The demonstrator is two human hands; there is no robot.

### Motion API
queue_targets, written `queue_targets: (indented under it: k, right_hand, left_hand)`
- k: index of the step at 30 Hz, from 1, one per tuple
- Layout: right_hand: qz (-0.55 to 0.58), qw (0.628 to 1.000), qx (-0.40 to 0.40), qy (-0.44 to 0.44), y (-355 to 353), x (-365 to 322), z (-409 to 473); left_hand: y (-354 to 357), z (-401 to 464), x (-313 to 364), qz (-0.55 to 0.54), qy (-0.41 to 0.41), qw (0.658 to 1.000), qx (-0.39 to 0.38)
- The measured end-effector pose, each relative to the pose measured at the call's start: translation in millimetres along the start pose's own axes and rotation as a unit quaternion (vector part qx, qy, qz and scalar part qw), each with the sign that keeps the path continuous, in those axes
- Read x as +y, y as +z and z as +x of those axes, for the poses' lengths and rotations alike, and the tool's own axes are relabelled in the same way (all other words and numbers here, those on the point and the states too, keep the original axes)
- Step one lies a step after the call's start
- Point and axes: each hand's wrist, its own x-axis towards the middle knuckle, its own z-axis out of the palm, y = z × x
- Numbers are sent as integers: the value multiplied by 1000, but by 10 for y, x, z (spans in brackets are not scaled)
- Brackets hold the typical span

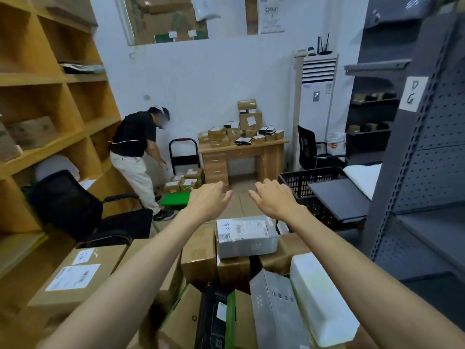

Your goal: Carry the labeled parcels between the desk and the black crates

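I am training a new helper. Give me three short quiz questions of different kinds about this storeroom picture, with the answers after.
1. True or false: both hands hold a parcel.
2. The parcels at the far wall are stacked on: A) a wooden desk, B) a grey shelf, C) a chair.
3. What colour is the parcel directly below the hands?

Key
1. False: the left hand and right hand are empty, fingers relaxed.
2. A, the desk.
3. Grey, the grey parcel with a white label.
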Motion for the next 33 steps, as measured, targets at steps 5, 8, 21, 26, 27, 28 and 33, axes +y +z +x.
queue_targets:
  k: [5,8,21,26,27,28,33]
  right_hand:
    - [17,999,-29,13,408,336,472]
    - [19,998,-57,14,726,457,584]
    - [71,975,-173,117,1870,537,566]
    - [99,962,-203,151,2108,436,453]
    - [102,960,-207,158,2140,421,443]
    - [103,959,-207,162,2169,411,433]
    - [130,953,-187,202,2247,392,450]
  left_hand:
    - [417,475,-52,-4,-10,1000,-25]
    - [665,634,-166,-4,-27,999,-39]
    - [1799,898,-550,-70,-35,981,-176]
    - [2093,1071,-681,-74,-31,971,-224]
    - [2143,1112,-715,-74,-31,969,-234]
    - [2193,1133,-742,-73,-31,966,-244]
    - [2413,1182,-888,-73,-29,956,-284]
